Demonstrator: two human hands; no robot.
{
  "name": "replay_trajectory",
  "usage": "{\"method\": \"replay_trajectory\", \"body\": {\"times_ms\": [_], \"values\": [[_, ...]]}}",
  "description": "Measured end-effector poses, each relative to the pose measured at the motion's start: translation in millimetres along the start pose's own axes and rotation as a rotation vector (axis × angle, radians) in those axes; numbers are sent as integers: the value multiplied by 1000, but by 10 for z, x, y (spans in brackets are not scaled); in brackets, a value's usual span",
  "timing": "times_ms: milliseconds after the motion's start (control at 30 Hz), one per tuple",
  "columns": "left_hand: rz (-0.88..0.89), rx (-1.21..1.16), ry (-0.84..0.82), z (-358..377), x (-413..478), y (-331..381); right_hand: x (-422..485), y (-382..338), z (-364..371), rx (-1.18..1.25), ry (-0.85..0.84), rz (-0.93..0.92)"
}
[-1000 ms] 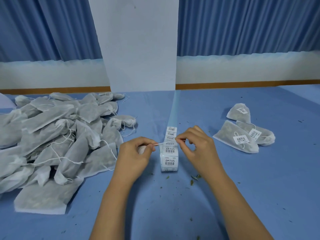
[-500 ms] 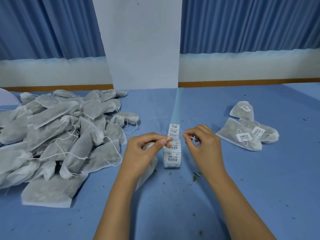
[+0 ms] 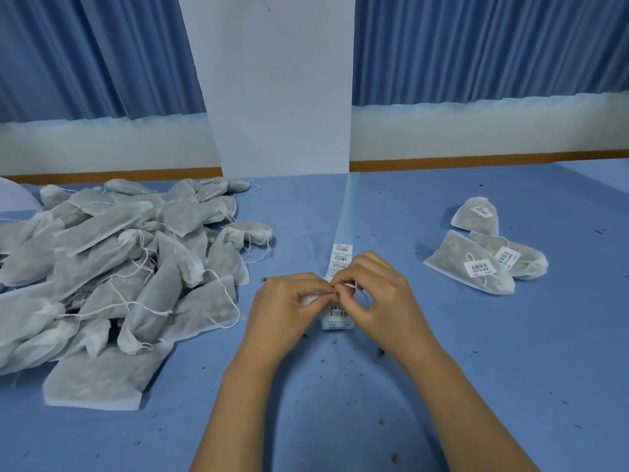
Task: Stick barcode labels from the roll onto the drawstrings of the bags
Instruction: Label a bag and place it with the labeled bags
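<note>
The blue table (image 3: 476,369) is carrying everything here. A big pile of unlabelled bags (image 3: 119,274) is sprawling over its left side with loose strings trailing among them, and three labelled bags (image 3: 483,257) are lying well apart on the right, barcodes facing up. Down the middle, the label strip (image 3: 341,257) is running toward the person, and the roll (image 3: 335,318) is standing just under the hands. The left hand (image 3: 286,308) and right hand (image 3: 377,298) are meeting fingertip to fingertip right above that roll. Both are pinching the thin white drawstring (image 3: 354,286) of one bag (image 3: 308,298), which is peeking out as a white scrap beneath the left palm. I am reading this as the step of working a label onto the string. Two risks are showing from here. The string is fine and slack, so a label being folded round it could be closing crooked, or sticking to a fingertip instead. The hands are also working so close over the roll that a loose sticky edge could be catching the strip below. Much is hiding from this view: the fingers are covering the pinch point, so I cannot tell whether a label is already between them. Most of the bag and the top of the roll are sitting behind the hands.
</note>
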State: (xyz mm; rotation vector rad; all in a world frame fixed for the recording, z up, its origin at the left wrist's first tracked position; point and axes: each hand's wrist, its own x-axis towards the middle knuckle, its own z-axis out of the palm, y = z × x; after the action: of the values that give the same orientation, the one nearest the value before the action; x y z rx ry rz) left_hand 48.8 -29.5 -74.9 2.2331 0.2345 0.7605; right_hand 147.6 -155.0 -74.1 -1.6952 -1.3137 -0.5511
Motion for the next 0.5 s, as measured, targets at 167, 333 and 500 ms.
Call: {"method": "replay_trajectory", "body": {"times_ms": [167,333,500], "values": [[-125,-284,5,10,-12,86,27,-4,-2,42,154,109],[-170,-361,60,65,-11,143,25,-68,28,268,157,374],[-176,-457,57,75,-4,138,40,-91,35,476,111,566]]}}
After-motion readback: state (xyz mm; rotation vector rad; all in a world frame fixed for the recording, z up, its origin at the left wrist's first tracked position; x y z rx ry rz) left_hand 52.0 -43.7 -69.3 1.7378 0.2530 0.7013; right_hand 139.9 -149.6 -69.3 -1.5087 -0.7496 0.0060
